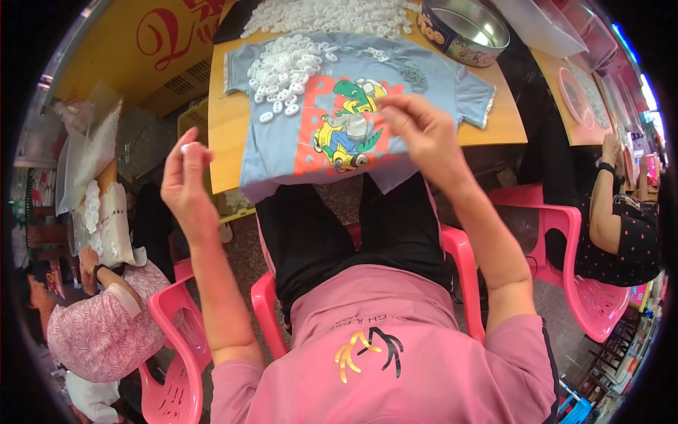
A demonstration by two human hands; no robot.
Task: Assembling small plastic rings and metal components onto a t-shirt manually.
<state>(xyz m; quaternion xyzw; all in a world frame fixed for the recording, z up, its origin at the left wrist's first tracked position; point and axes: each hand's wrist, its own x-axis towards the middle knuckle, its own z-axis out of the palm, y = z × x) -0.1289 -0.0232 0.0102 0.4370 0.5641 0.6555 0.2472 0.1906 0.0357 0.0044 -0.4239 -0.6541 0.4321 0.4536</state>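
Note:
My left hand (185, 180) is raised left of the table edge, its fingers curled around a small white plastic piece (188, 148). Over the printed shirt, my right hand (424, 134) has thumb and forefinger pinched together; whatever they hold is too small to make out. The grey-blue T-shirt (275, 152), with a cartoon dinosaur print, is spread over the table and hangs past its near edge. On its upper left lies a heap of white oval plastic pieces (282, 71) with dark holes. A small pile of tiny grey parts (414, 78) sits at its upper right.
A wooden table (224, 162) stands before me, with a larger heap of white pieces (325, 15) at its far side and a round tin (462, 32) at far right. People sit at both sides on pink chairs (565, 226). A pink basket (575, 95) rests on the right table.

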